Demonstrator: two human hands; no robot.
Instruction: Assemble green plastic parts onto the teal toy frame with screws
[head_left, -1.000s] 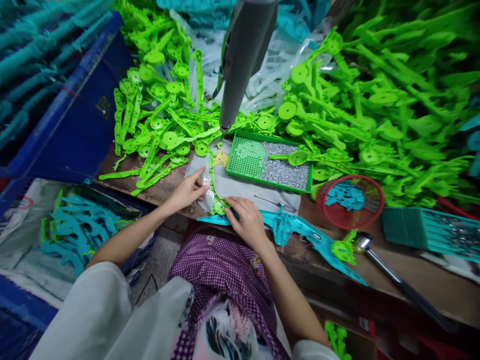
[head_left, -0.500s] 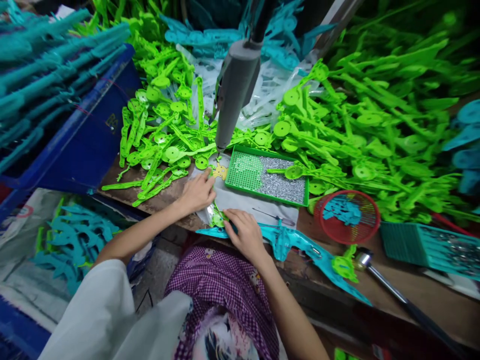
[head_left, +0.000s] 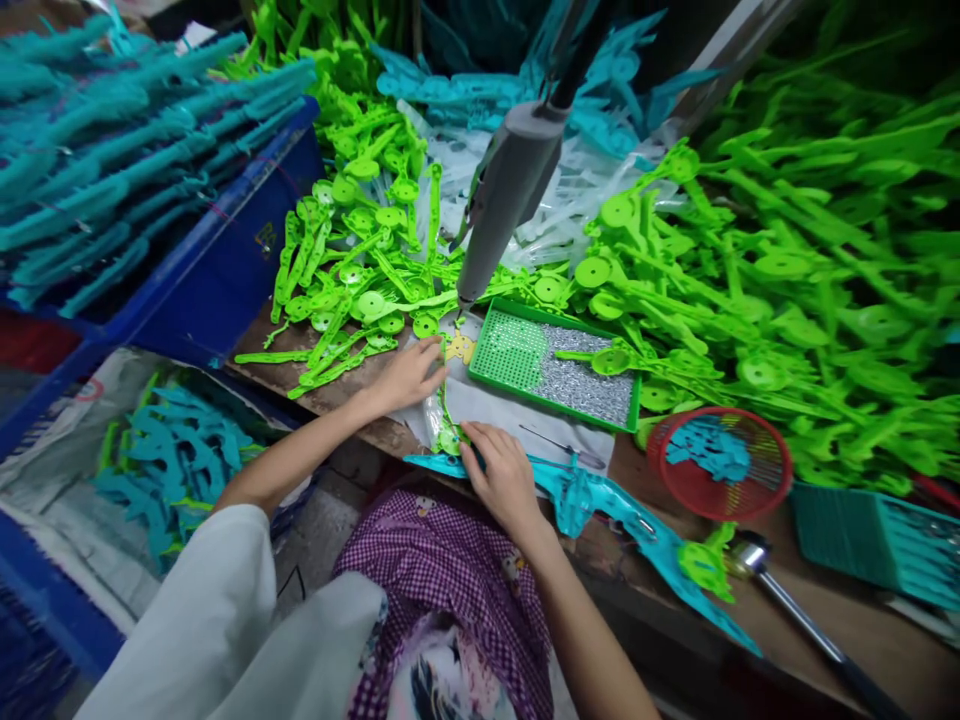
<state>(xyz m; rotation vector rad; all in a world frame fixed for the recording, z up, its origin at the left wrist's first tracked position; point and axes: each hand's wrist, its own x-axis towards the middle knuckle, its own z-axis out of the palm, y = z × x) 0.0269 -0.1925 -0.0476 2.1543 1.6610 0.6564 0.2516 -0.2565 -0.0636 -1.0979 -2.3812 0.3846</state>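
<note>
My left hand (head_left: 409, 374) rests on a clear plastic sleeve (head_left: 433, 415) that wraps a thin green plastic part (head_left: 444, 400) lying on a grey mat (head_left: 495, 405); the fingers are curled on the sleeve's upper end. My right hand (head_left: 501, 472) pinches the lower end of the same green part by its round disc, over a teal toy sword (head_left: 592, 497) at the bench's front edge. A grey hanging power screwdriver (head_left: 510, 200) points down just above the left hand.
A green tray (head_left: 555, 365) of small screws sits right of the mat, with a small hand screwdriver (head_left: 559, 447) before it. Green parts are heaped behind and right. A red basket (head_left: 720, 462), a teal tray (head_left: 877, 535) and a hammer (head_left: 787, 610) lie right. Blue crates (head_left: 225, 260) of teal parts stand left.
My left hand has slid up the sleeve away from me, toward the screwdriver tip. My right hand stays at the lower end. The camera view has shifted, pushing everything right and down.
</note>
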